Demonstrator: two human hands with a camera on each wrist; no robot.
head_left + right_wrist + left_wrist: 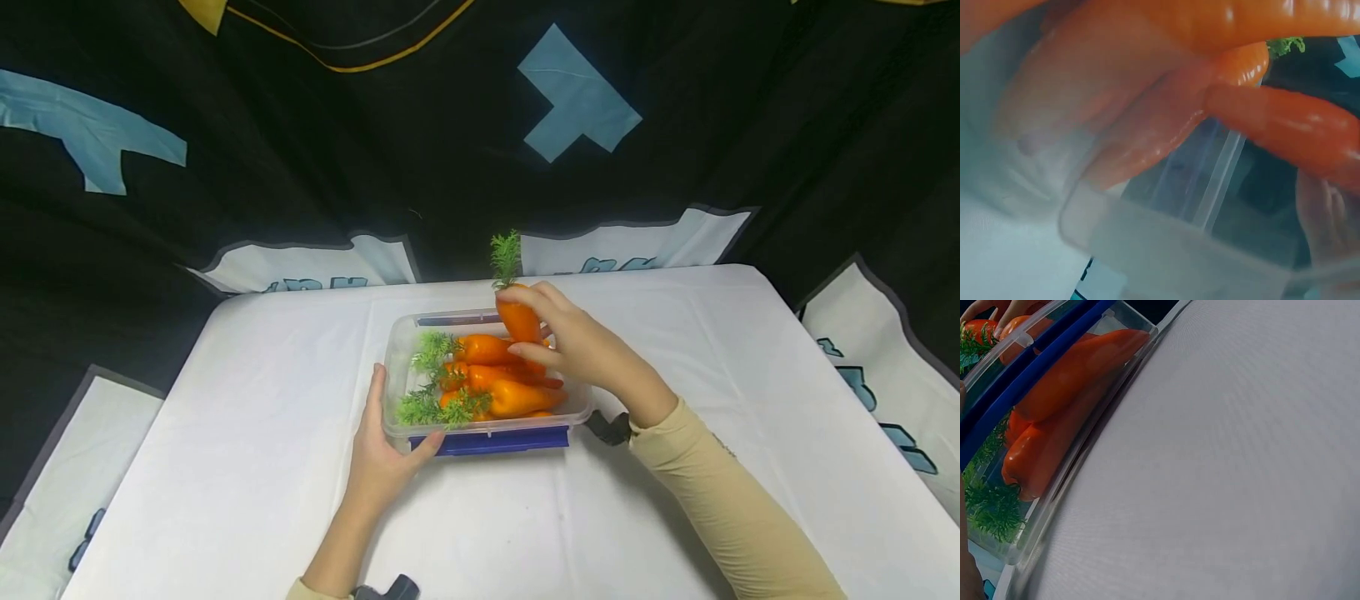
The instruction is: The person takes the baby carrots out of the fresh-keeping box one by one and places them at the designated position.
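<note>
A clear plastic food container (401, 333) with blue side clips stands on the white table, holding several orange carrots (517, 398) with green feathery tops. My left hand (386, 467) holds its left front corner, thumb on the front rim and fingers along the left side. Over the back right part of the container, my right hand (581, 342) grips one carrot (517, 318) between thumb and fingers, its green top pointing up and away. The right wrist view shows this carrot (1297, 125) slanting above the container wall (1166, 231). In the left wrist view, carrots (1079, 381) press against the clear side.
The white tablecloth (262, 433) spreads around the container. A black curtain (420, 150) with blue and white patches hangs behind the table. Dark wrist camera parts (609, 427) sit below the right wrist, close to the container's right side.
</note>
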